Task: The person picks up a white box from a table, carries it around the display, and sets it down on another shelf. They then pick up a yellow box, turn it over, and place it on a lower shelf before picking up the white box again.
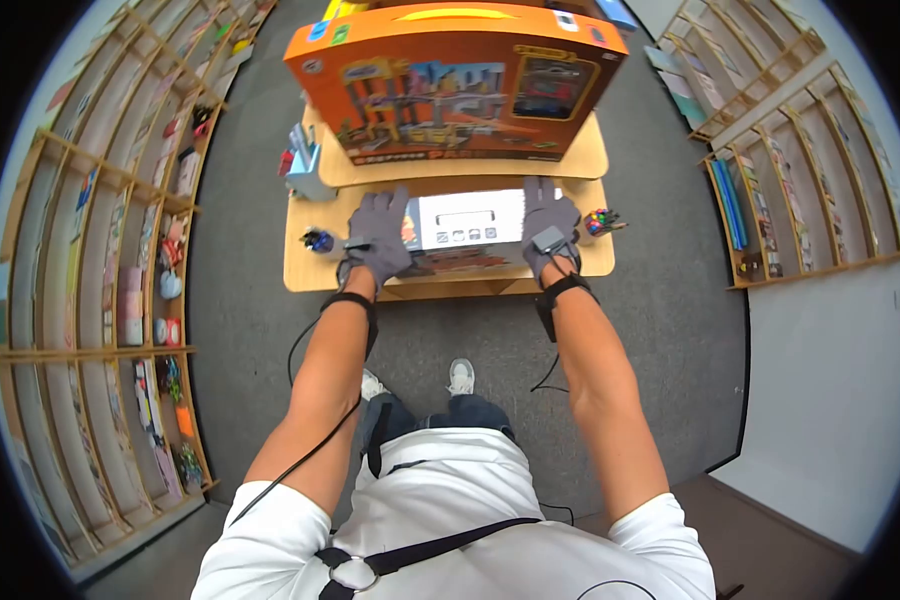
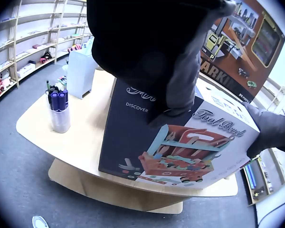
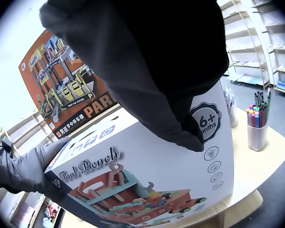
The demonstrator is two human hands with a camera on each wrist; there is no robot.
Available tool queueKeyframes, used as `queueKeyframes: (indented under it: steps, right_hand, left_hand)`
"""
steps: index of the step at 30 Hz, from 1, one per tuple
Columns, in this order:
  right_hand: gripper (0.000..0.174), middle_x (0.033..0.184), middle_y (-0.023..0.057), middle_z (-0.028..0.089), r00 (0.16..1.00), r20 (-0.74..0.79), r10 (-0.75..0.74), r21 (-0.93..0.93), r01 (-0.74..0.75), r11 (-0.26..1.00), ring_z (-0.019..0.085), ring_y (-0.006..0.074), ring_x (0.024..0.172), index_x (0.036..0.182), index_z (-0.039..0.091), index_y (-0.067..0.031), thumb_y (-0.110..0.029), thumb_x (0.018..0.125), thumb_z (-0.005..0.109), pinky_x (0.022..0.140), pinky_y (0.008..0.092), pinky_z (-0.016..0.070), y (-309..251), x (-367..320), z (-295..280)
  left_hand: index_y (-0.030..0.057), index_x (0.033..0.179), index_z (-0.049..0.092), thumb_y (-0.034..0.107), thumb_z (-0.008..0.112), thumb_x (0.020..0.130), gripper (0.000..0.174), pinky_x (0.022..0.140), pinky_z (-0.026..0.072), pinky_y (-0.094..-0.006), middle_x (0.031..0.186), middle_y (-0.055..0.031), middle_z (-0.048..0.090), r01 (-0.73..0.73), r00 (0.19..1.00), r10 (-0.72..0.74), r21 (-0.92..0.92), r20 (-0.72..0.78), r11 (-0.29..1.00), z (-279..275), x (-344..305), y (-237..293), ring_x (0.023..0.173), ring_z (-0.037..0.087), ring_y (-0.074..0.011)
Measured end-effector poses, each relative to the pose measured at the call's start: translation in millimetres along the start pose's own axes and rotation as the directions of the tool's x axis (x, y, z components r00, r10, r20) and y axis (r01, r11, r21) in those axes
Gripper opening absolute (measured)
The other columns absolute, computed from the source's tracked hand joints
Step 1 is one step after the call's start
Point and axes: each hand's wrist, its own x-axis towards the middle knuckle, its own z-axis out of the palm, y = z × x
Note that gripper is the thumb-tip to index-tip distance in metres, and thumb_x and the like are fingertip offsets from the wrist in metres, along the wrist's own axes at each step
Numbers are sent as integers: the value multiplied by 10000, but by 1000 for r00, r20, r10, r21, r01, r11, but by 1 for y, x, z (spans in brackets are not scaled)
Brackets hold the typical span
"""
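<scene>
A white and dark-blue Tool Bench box [image 1: 470,218] [image 2: 180,152] [image 3: 147,175] stands on the table between two grey-gloved hands. The left hand [image 1: 378,235] [image 3: 26,166] lies against the box's left side, its fingers pointing forward along the upper edge. On the opposite side, the right hand [image 1: 551,228] [image 2: 270,128] touches the box with its fingers also extended forward. Both wrist views show dark glove parts close to the lens, with fingertips resting on the box's side faces; the far fingers are partly hidden.
A large orange parking-set box [image 1: 455,90] stands behind on a raised tier [image 1: 585,160]. Pen cups [image 1: 317,240] [image 1: 600,222] stand at both ends of the table [image 1: 305,275], with a light-blue holder [image 1: 310,175] at the left. Shelves [image 1: 120,350] [image 1: 800,180] line both sides.
</scene>
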Motion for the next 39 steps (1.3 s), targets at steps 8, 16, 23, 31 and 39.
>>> queueKeyframes:
  steps: [8,16,23,31,39]
  right_hand:
    - [684,1448,225,536,1000,7,-15,-93,15,996,530,474,1273,1446,492,-23,-205,836,742,1034,590,464,-29,-16,-39]
    - [1207,1569,216,450,972,90,-219,-53,224,973,475,448,1354,1577,363,-12,-385,602,970,1067,561,451,-144,-30,-55]
    - [1116,1456,172,477,987,83,-136,-92,144,985,488,398,1329,1508,430,-55,-353,583,979,1043,514,469,-203,-28,-64]
    - [1025,1425,206,548,967,254,-14,-193,65,979,567,397,1297,1451,462,-41,-333,605,963,998,473,538,-224,-13,-81]
    - [957,1229,230,667,923,385,-5,-322,139,937,683,401,1148,1314,520,-15,-315,532,984,976,456,575,-228,24,-83]
  left_hand:
    - [89,1419,521,340,910,604,937,999,513,-532,1308,-182,597,20,1000,-20,21,4,1000,5,4,-12,1244,558,-419]
    - [101,1539,471,348,767,781,851,1059,459,-608,1565,-189,444,-63,987,78,106,-139,992,45,7,-34,1462,391,-411]
    - [109,1411,643,345,737,814,649,1058,497,-575,1477,-169,574,-285,953,291,-78,85,955,3,-24,-59,1347,547,-398]
    - [95,1058,774,325,641,893,314,796,585,-451,768,-164,696,-292,868,493,-747,55,597,-61,-132,-163,750,714,-341]
    - [32,1122,758,402,597,972,431,909,551,-507,1114,-217,760,567,774,-227,-486,591,665,10,-367,-386,1039,721,-414]
